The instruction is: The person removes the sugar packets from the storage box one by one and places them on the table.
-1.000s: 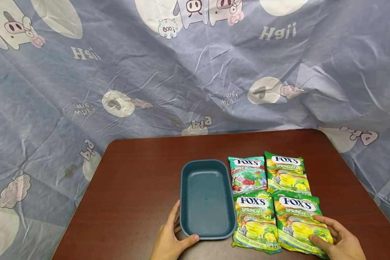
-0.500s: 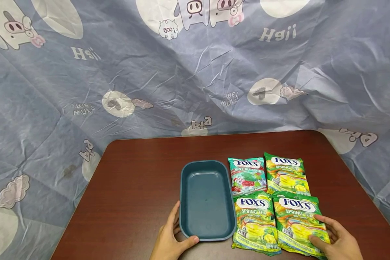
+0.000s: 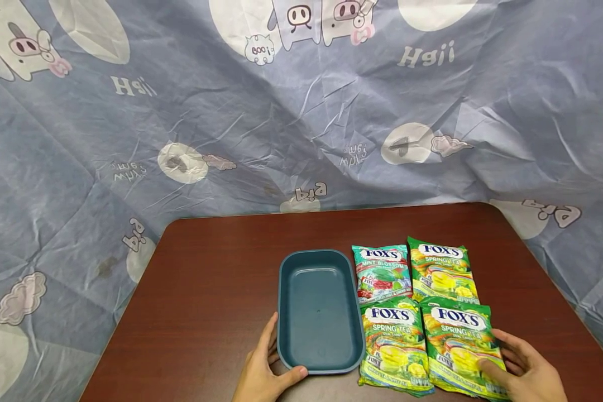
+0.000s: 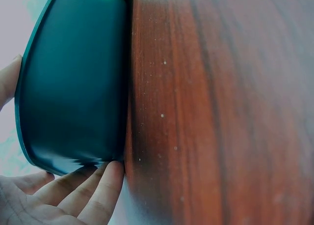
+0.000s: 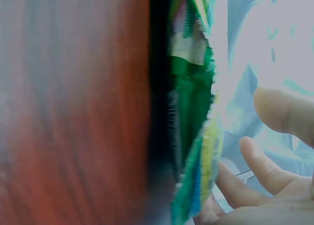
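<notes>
A dark blue-green rectangular plastic tray (image 3: pixel 319 312) sits on the table with nothing in it. My left hand (image 3: pixel 267 368) is at its near-left corner: the thumb touches the near rim, the other fingers lie along the left wall. Those fingers look fairly straight against the wall in the left wrist view. A green-yellow Fox's Spring Tea candy bag (image 3: pixel 462 349) lies at the front right. Beside its right edge is my right hand (image 3: pixel 527 368), with the thumb over the bag's lower right part. In the right wrist view, thumb and fingers are spread apart near the bag's edge (image 5: pixel 196 102).
Right of the tray lie a Fox's Mint Blossom bag (image 3: pixel 383 273) and two more Spring Tea bags (image 3: pixel 394 346), forming two rows with the front-right one. A patterned cloth (image 3: pixel 291 111) hangs behind the brown table (image 3: pixel 206 312).
The front-right Spring Tea bag has shifted slightly left towards its neighbour. My right index finger has moved from the bag's face to its right edge. The left hand and tray stay put.
</notes>
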Motion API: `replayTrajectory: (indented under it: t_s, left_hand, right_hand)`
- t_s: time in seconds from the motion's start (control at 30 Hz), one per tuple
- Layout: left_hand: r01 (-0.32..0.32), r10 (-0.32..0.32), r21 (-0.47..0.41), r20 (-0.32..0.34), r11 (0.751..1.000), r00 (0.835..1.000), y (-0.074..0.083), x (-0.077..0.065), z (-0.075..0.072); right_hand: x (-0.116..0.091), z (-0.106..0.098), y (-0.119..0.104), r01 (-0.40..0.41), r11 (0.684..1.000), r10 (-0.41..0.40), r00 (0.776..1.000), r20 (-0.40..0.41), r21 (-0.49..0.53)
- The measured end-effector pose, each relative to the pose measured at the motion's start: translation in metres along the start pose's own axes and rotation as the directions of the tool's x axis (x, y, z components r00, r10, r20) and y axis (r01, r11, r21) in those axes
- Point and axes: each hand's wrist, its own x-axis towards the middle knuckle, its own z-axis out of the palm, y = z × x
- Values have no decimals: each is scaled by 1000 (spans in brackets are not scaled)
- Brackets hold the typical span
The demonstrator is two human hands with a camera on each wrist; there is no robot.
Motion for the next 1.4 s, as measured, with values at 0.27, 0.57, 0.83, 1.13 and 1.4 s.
replayTrajectory:
  t_s: [0.27,0.57,0.83,1.13,1.4]
  left_hand:
    - [-4,4,4,-2,1000,1000,0,0,0]
    - [-15,15,-2,-3,1000,1000,-2,0,0]
    - [-26,26,11,-6,1000,1000,-2,0,0]
    - [0,0,27,0,1000,1000,-1,-1,0]
    - [4,-4,6,4,1000,1000,1,-1,0]
  right_hand:
    - [-11,-3,-11,52,998,-49,994,-95,24]
    - [-21,-2,-21,175,982,-161,971,-175,68]
    - [-25,-4,-27,253,952,-234,964,-125,172]
    - [-31,3,-41,382,905,-370,924,-93,188]
    - [-34,11,-57,424,872,-414,905,-94,245]
